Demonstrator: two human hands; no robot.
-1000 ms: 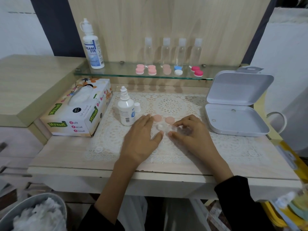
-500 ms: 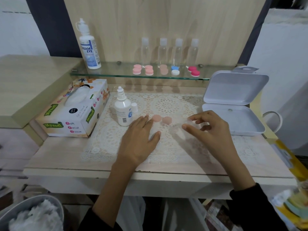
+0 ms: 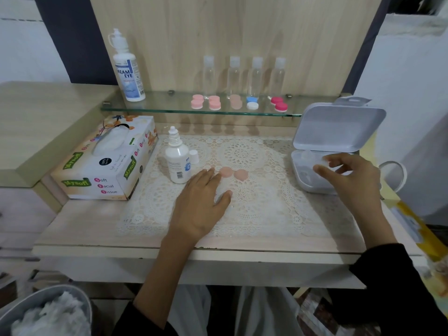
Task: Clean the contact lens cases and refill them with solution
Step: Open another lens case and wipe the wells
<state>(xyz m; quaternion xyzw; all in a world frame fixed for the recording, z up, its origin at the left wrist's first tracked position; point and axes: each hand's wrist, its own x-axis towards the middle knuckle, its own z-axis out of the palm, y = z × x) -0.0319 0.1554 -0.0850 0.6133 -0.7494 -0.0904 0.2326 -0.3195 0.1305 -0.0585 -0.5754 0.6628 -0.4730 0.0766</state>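
Right fingers (image 3: 322,169) pinch clear lens case (image 3: 311,157) over open box (image 3: 339,127); left fingers (image 3: 208,177) relaxed on mat (image 3: 254,209).

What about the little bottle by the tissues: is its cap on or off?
Off. The little bottle stands upright with its tip bare, and a small white cap sits on the mat beside it.

Lace cloth mat (image 3: 266,209) on matt wood-grain table (image 3: 84,221); clear glass shelf (image 3: 169,105); smooth plastic box (image 3: 339,127).
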